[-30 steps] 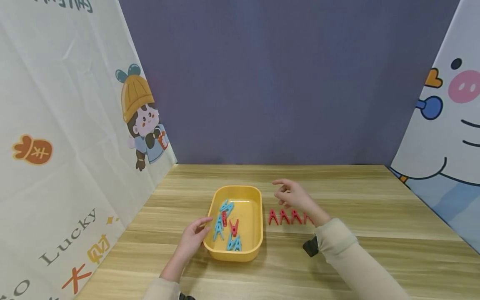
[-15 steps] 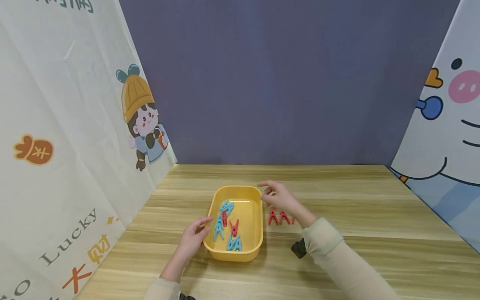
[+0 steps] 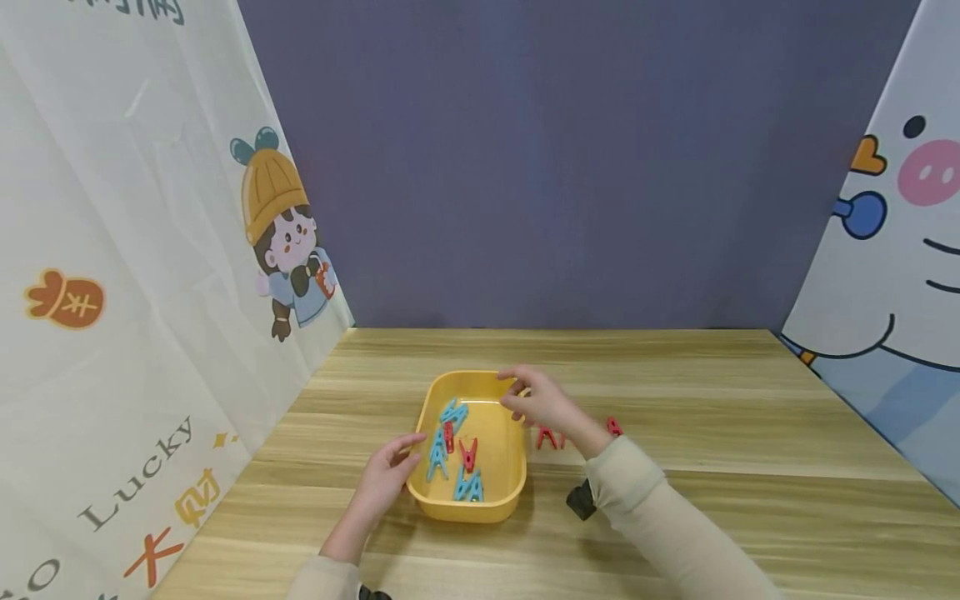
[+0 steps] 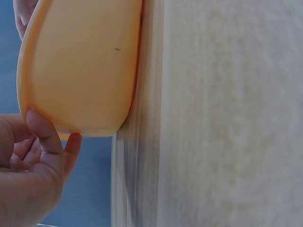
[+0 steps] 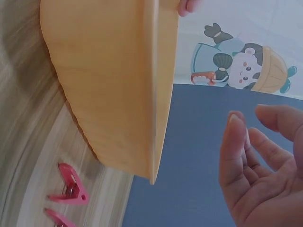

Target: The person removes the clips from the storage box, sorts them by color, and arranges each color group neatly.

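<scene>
A yellow plastic basin (image 3: 500,500) stands on the table with several blue clothespins (image 3: 438,462) and two red clothespins (image 3: 468,454) lying inside. My left hand (image 3: 384,475) holds the basin's left rim, with fingers on both sides of the wall. In the left wrist view, a fingertip of the left hand (image 4: 35,170) lies against the basin's outer wall. My right hand (image 3: 540,400) is over the basin's right rim. In the right wrist view, the right hand (image 5: 265,165) has loosely bent fingers, thumb and fingertips apart, nothing between them.
Red clothespins (image 3: 547,437) lie on the wooden table (image 3: 712,400) right of the basin, partly hidden behind my right forearm. Another red clothespin (image 3: 614,426) shows beyond the forearm. A blue-grey partition (image 3: 570,167) rises behind the table, with printed cloths at both sides.
My right hand has moved left from above the red clothespins to the basin's right rim. Its forearm now covers other clothespins in the row. The left hand and basin have stayed in place.
</scene>
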A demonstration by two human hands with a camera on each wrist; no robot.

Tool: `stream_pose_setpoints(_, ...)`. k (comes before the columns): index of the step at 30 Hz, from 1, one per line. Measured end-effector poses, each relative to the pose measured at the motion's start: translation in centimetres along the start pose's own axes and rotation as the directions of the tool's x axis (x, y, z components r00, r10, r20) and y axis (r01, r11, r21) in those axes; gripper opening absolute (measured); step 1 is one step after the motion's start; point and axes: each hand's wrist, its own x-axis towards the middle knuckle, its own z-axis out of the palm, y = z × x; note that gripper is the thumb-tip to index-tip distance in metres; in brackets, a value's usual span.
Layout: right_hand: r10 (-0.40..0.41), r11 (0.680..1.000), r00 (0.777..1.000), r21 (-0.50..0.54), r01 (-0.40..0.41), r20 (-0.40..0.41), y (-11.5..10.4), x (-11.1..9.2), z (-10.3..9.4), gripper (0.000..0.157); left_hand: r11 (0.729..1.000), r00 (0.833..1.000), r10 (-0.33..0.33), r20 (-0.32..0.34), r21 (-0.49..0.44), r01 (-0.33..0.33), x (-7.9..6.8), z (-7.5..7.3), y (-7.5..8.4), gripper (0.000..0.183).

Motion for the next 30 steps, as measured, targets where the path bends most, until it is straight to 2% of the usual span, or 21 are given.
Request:
stream_pose_setpoints(6,0.028,1.0,0.999,0.009,-0.028,0.027,0.2,0.4,0.9,0.037,1.0,1.0,0.003,-0.004,0.004,-0.003,0.1,-0.1,-0.1,0.031)
stream_pose_setpoints(15,0.01,1.0,0.998,0.005,-0.01,0.07,0.2,0.5,2.4,0.035,1.0,1.0,0.016,-0.008,0.022,-0.016,0.1,-0.1,-0.4,0.03)
stream_pose_setpoints(24,0.007,1.0,0.995,0.018,-0.009,0.1,1.1,0.8,4.1,0.033,1.0,1.0,0.028,-0.013,0.014,-0.028,0.3,-0.1,-0.5,0.03)
stream_pose_setpoints(30,0.024,1.0,0.991,-0.022,-0.022,0.133,1.4,1.0,5.4,0.031,0.999,0.999,0.028,-0.015,0.016,-0.028,0.4,-0.2,-0.6,0.03)
